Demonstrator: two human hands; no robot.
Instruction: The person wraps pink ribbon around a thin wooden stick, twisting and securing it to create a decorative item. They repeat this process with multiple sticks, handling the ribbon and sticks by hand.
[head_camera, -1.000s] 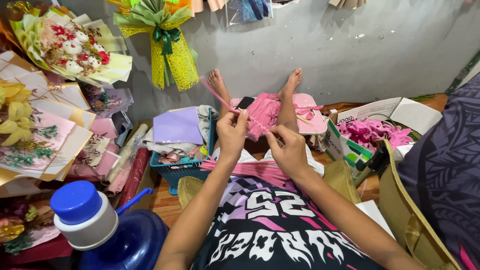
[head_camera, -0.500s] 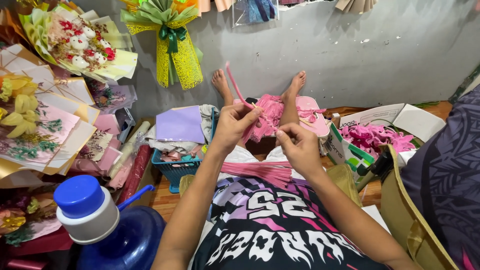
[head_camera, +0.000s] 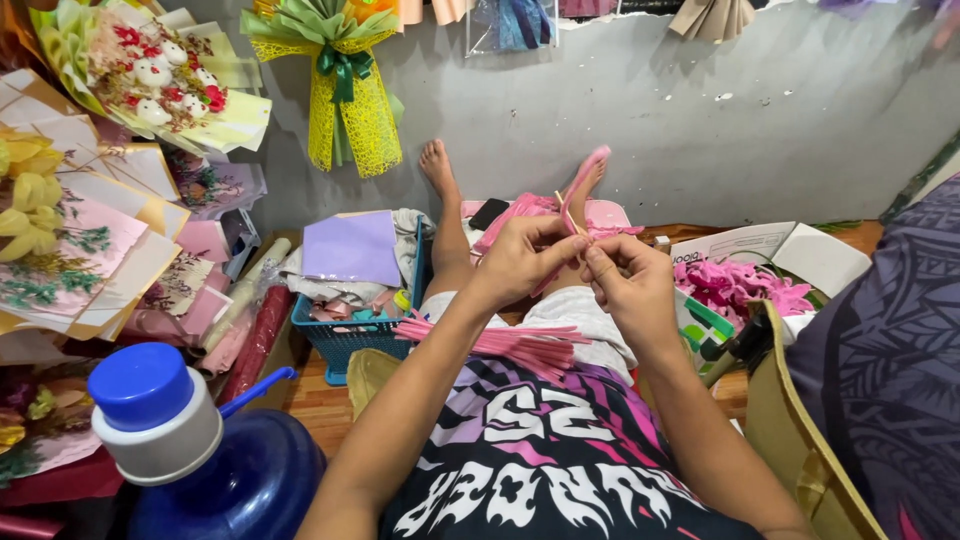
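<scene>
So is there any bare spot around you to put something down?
Little. A strip of wooden floor shows between the blue basket and the water jug, and another by the white box near the wall. The left side, packed with bouquets, is crowded; pink strips cover the lap.

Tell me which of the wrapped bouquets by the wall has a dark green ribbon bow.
The yellow mesh bouquet hanging at the top centre-left: a green bow is tied at its middle. The bouquet with red and white flowers to its left shows no such bow.
</scene>
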